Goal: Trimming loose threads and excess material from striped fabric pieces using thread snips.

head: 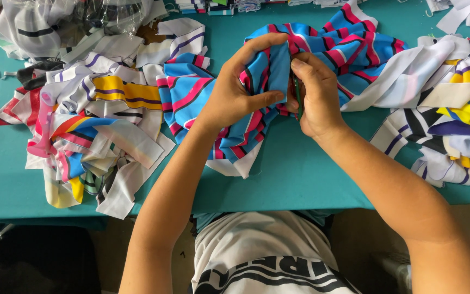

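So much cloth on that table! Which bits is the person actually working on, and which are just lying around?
In hand:
- blue striped fabric, pinched by the left hand
- thin green tool, in the grip of the right hand

Lying about:
- mixed fabric heap on the left
- white and yellow pieces on the right
- plastic bag of cloth at the far corner
- teal table

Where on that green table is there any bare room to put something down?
The widest bare strip of the table runs along the near edge, below the blue striped cloth that the left hand and right hand hold. The left pile and right pile crowd both ends.
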